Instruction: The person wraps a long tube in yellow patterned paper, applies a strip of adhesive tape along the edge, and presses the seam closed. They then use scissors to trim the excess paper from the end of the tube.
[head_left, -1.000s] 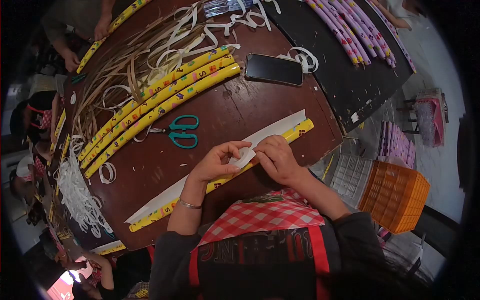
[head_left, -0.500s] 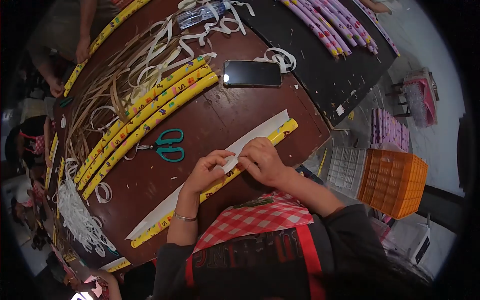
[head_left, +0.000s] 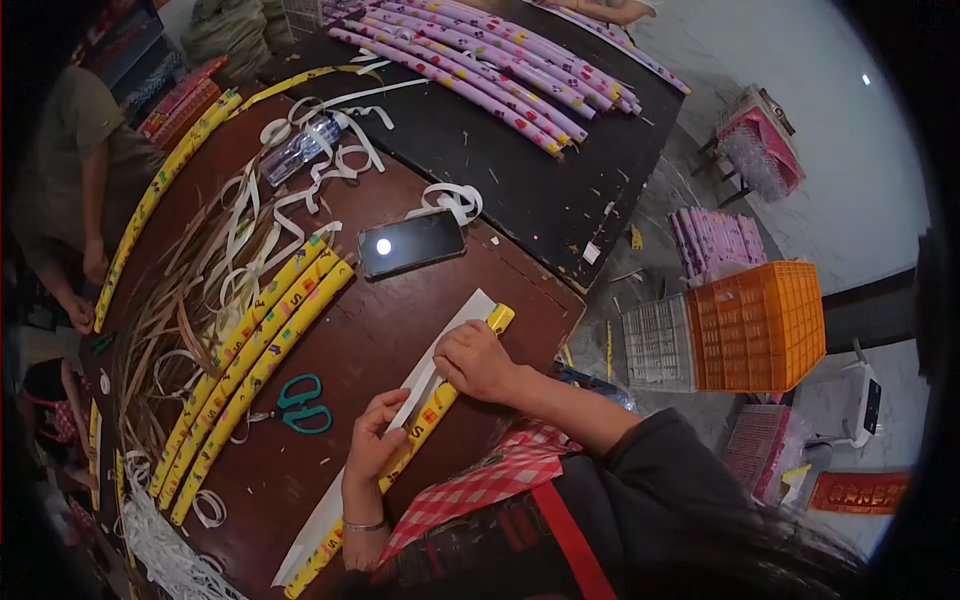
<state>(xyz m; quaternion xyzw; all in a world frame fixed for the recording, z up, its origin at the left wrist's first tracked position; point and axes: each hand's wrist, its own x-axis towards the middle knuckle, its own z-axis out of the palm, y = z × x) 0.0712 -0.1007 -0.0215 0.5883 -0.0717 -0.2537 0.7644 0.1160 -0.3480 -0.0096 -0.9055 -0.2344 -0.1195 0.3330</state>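
From my feed, both hands are pressed flat on the yellow stick (head_left: 425, 418) at the table's near edge, left hand (head_left: 372, 440) and right hand (head_left: 478, 362) gripping nothing, white strip (head_left: 440, 345) beside it, so I'd guess mid-wrap, three finished sticks (head_left: 262, 345) further back.

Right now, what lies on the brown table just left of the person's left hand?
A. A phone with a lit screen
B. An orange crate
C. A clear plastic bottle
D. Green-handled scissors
D: the green-handled scissors lie flat on the brown table beside the left hand, while the phone sits farther up, past the right hand.
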